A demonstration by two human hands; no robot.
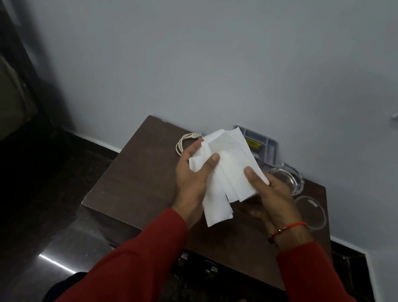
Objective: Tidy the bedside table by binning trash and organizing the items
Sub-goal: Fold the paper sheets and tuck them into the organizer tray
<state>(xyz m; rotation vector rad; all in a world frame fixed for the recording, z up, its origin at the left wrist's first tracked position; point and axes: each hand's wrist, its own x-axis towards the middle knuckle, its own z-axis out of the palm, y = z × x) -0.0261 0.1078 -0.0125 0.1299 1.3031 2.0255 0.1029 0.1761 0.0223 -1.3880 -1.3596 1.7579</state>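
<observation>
A bundle of white paper tissues (225, 173) hangs above the dark wooden bedside table (134, 182). My left hand (192, 176) grips the bundle's left side, thumb on top. My right hand (271, 197) holds its right side, with fingers underneath. Both sleeves are red, and a red thread bracelet circles the right wrist. The tissues fan out unevenly and hide part of the table's middle.
A coiled white USB cable (185, 141) lies at the table's back left. Against the wall stands a grey compartment tray (269, 148) with a yellow item inside. A glass ashtray (289, 180) and a clear glass lid (312, 213) sit at the right. Drawer handles (211, 269) show below.
</observation>
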